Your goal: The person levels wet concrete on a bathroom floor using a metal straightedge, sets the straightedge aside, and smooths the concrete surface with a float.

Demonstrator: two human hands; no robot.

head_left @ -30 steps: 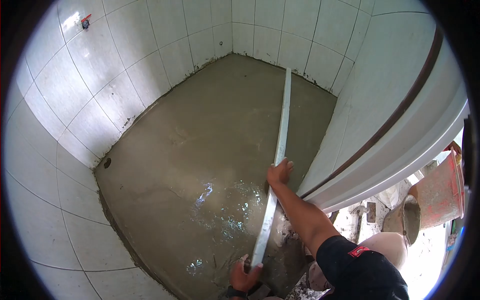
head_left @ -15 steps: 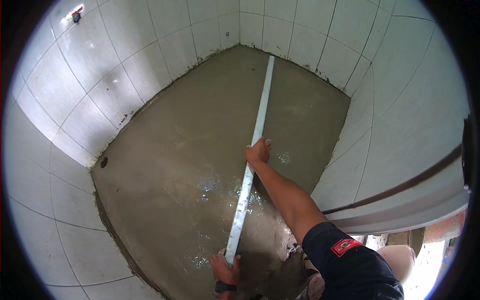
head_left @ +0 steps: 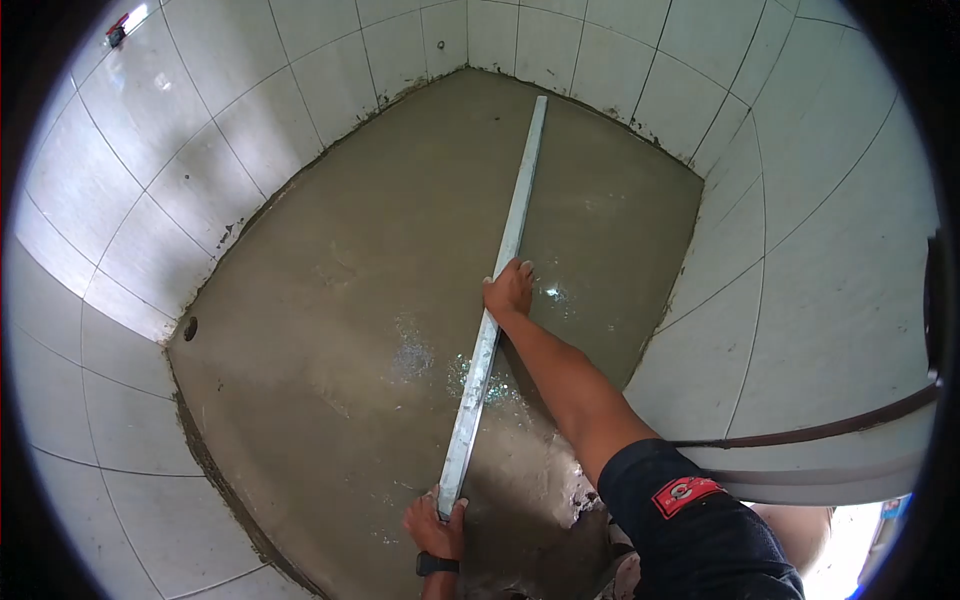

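Note:
A long straight metal screed bar (head_left: pixel 470 405) lies across wet grey mortar (head_left: pixel 330 250) on the floor, its far end close to the back wall. My left hand (head_left: pixel 437 525), with a dark watch on the wrist, grips the near end between thumb and fingers. Around the bar's middle my right hand (head_left: pixel 510 290) is closed, its arm reaching in from the lower right. Shiny wet patches show on the mortar either side of the bar. A rougher, broken patch (head_left: pixel 580 495) lies beside my right forearm.
White tiled walls (head_left: pixel 250 130) enclose the floor, with mortar smears along their lower edges. A round drain hole (head_left: pixel 190 328) sits at the left edge. A red-handled valve (head_left: pixel 117 33) sticks out of the left wall. A pale curved panel (head_left: pixel 800 465) stands at the right.
The near end of the bar has moved slightly left and up in view, with both hands still on it. The camera view has also shifted a little.

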